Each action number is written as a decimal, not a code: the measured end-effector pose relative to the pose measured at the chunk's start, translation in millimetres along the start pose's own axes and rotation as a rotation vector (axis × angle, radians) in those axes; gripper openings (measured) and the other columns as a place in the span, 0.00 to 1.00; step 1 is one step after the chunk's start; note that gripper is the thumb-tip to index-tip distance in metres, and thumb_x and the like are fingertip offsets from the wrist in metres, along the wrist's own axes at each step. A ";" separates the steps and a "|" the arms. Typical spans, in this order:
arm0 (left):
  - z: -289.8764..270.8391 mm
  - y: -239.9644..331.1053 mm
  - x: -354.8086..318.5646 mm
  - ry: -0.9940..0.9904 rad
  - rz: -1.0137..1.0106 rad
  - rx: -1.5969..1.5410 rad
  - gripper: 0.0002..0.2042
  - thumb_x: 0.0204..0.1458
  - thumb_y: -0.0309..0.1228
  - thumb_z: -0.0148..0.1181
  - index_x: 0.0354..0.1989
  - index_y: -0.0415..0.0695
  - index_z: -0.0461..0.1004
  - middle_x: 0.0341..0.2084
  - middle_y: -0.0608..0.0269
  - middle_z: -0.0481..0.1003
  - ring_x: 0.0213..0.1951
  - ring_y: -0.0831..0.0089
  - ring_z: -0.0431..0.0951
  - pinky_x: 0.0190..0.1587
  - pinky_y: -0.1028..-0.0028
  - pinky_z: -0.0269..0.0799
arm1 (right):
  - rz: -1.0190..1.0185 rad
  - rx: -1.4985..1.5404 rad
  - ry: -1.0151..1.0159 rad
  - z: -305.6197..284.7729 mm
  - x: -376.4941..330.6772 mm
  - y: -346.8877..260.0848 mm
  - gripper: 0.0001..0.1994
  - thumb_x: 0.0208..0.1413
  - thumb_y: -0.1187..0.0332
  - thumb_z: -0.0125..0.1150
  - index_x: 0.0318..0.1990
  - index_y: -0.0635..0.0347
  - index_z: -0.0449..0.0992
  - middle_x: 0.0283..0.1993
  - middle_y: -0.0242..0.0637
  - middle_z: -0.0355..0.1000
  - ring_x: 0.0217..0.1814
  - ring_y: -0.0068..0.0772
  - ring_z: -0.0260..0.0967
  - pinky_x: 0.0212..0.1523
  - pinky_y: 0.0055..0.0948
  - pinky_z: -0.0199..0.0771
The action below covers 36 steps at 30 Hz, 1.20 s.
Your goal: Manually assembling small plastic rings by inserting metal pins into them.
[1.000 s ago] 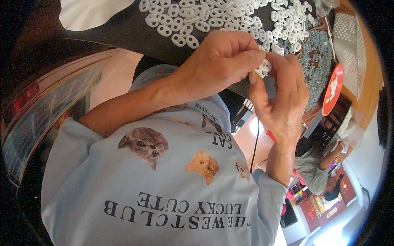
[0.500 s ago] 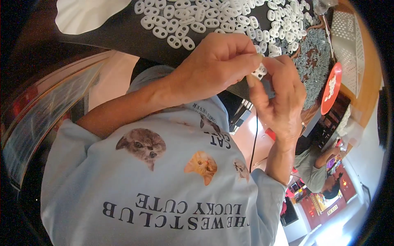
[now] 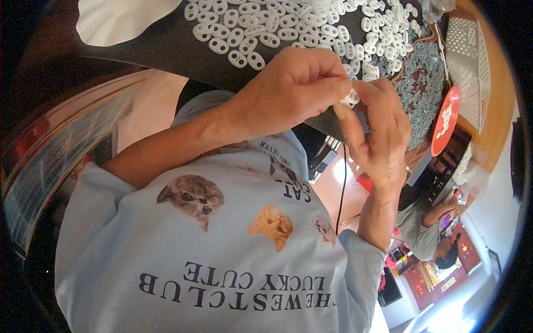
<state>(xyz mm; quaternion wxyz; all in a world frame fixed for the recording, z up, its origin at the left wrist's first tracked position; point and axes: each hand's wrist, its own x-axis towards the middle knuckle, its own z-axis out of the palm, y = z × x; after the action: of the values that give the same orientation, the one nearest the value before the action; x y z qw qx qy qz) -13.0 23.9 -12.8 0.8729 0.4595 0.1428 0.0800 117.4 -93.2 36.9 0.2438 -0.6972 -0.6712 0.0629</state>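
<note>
— Left hand (image 3: 288, 91)?
— Curled, fingertips pinched on a small white piece (image 3: 350, 100), just above the shirt (image 3: 222, 261).
— Right hand (image 3: 375, 139)?
— Upright, thumb and fingers closed on the same piece from the right. Both hands touching at the tips.
— Where exactly, that piece?
— Between the two sets of fingertips, at the near edge of the dark table (image 3: 161, 44). Mostly hidden by fingers; shape hard to tell.
— Beyond the hands?
— Heap of white oval links (image 3: 288, 25) spread across the table, far side. White sheet (image 3: 122, 19) at far left.
— To the right?
— Grey-green pile (image 3: 422, 77) of small parts, then a red dish (image 3: 447, 119) holding a few white bits, then a white perforated basket (image 3: 466, 61) at far right.
— Anything else?
— Thin black cord (image 3: 341, 188) hanging down between the forearms. Another person (image 3: 425, 233) low at right, well apart.
</note>
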 end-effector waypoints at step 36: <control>0.4 4.3 -0.3 -0.021 -0.026 0.058 0.08 0.51 0.29 0.51 0.22 0.40 0.69 0.13 0.75 0.62 0.17 0.89 0.58 0.18 0.82 0.52 | -0.045 0.003 -0.197 -3.1 -2.8 6.5 0.14 0.51 0.62 0.57 0.37 0.67 0.69 0.33 0.47 0.65 0.29 0.49 0.65 0.28 0.38 0.67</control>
<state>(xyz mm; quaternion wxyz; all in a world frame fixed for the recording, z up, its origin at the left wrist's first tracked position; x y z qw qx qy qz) -13.3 26.0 -9.0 0.8617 0.4834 0.1420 0.0599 124.3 -96.6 36.2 0.1789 -0.6720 -0.7074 0.1267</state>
